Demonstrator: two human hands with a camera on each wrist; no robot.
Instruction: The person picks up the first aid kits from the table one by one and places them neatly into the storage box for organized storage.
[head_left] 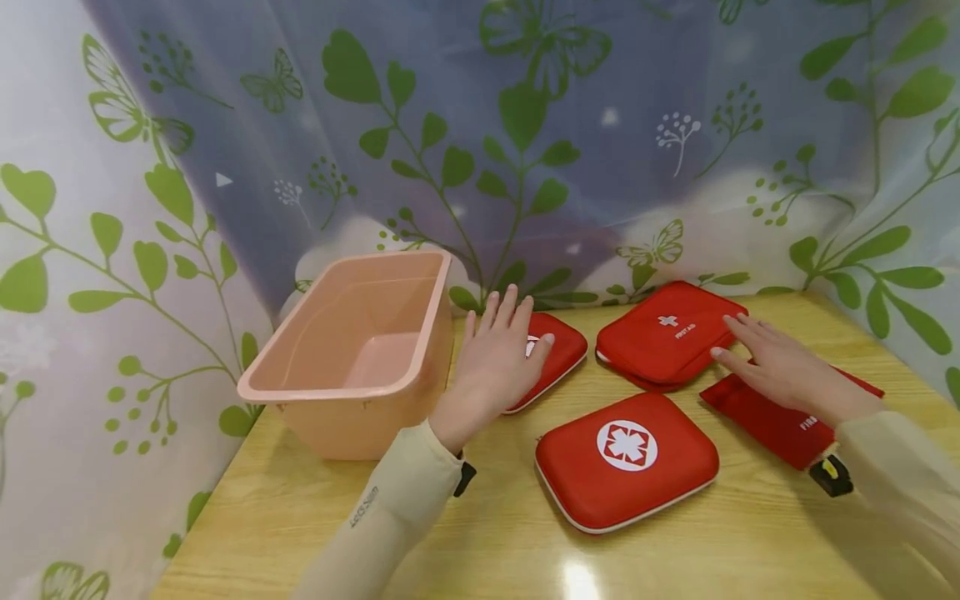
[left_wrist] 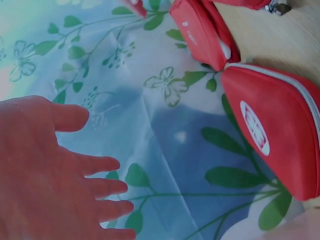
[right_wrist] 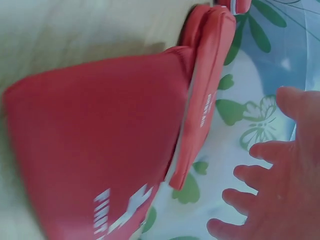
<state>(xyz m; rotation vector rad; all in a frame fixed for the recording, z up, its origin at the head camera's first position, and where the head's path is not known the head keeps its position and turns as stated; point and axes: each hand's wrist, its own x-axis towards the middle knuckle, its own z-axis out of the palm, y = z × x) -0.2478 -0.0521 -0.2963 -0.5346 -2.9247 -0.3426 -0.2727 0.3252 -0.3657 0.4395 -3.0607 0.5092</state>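
a person's two hands reach over a pale wooden counter (head_left: 480,542) hung around with a sheer curtain printed with green leaves and butterflies (head_left: 525,125). the left hand (head_left: 497,360) hovers with its fingers straight and slightly spread, gripping nothing, above a small red zipped first-aid case with a white emblem (head_left: 551,357); whether it touches the case cannot be told. just left of that hand stands an empty pink rectangular plastic tub (head_left: 352,350). the right hand (head_left: 776,367) is also flat with straight fingers, clamped on nothing, its fingertips at the edge of a larger red fabric first-aid pouch with a white cross (head_left: 663,333). under its palm and wrist lies a flat red pouch with white lettering (head_left: 772,421). nearest the person, between the two arms, sits a red hard-shell first-aid case with a round white emblem (head_left: 626,458), touched by neither hand.
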